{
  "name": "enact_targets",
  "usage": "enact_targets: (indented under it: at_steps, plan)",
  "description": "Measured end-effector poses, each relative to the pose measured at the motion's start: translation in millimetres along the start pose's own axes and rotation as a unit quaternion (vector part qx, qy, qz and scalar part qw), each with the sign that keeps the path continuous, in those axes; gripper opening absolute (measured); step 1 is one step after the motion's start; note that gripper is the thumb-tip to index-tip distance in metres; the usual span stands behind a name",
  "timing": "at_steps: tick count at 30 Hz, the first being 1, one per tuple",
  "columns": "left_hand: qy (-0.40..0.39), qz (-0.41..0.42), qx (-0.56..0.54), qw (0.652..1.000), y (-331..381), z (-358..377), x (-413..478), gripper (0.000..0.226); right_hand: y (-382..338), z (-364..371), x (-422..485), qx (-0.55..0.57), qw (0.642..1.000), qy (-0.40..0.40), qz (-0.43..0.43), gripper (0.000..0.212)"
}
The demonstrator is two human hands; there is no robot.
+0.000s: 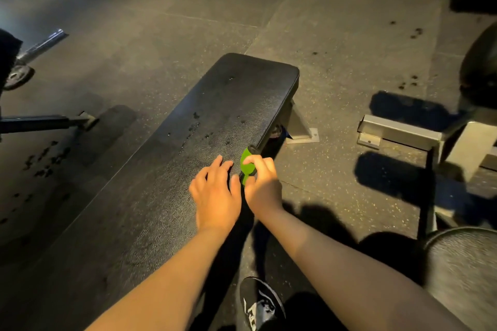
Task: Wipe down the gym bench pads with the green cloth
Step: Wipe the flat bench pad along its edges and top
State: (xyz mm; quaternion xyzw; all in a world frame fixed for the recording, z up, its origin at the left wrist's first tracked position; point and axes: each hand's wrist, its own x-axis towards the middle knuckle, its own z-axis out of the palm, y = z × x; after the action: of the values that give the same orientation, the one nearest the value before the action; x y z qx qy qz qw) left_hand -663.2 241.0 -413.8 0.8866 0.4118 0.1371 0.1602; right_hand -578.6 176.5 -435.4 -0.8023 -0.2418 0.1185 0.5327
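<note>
The long black bench pad (pixel 166 196) runs from lower left to upper centre, with wet droplets (pixel 197 126) scattered over its far half. My left hand (pixel 215 193) rests flat on the pad near its right edge, fingers straight and slightly spread. Right beside it, at the pad's right edge, my right hand (pixel 262 183) grips a small green object with a black tip (pixel 247 162). Most of that object is hidden by my fingers, so I cannot tell whether it is the cloth or a spray head.
The bench's metal foot (pixel 300 129) stands on the speckled rubber floor. A second grey frame (pixel 398 131) and a round black padded seat (pixel 462 277) lie to the right. A barbell with a plate (pixel 18 75) lies at the left. My shoe (pixel 259 303) is below.
</note>
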Motion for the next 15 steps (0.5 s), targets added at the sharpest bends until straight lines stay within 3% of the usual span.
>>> enact_targets:
  at_steps: [2, 7, 11, 15]
  plan:
    - [0.001, 0.007, 0.018, 1.0, 0.1, -0.1, -0.4, 0.039, 2.6, -4.6, 17.1, 0.01, 1.0, 0.019, -0.011, 0.043]
    - [-0.003, -0.029, 0.043, 0.999, 1.3, 4.6, 0.9, 0.042, 5.0, -21.0, 95.1, 0.017, 0.994, 0.085, 0.073, 0.043]
    - [0.027, -0.041, 0.053, 0.997, 6.0, 5.0, 5.7, 0.046, -9.9, -20.2, 103.3, -0.062, 0.99, 0.046, 0.118, 0.035]
    - [-0.073, -0.082, 0.022, 0.994, 9.3, -3.7, 4.6, 0.052, -29.6, -14.6, 64.6, -0.139, 0.983, -0.017, 0.117, 0.029]
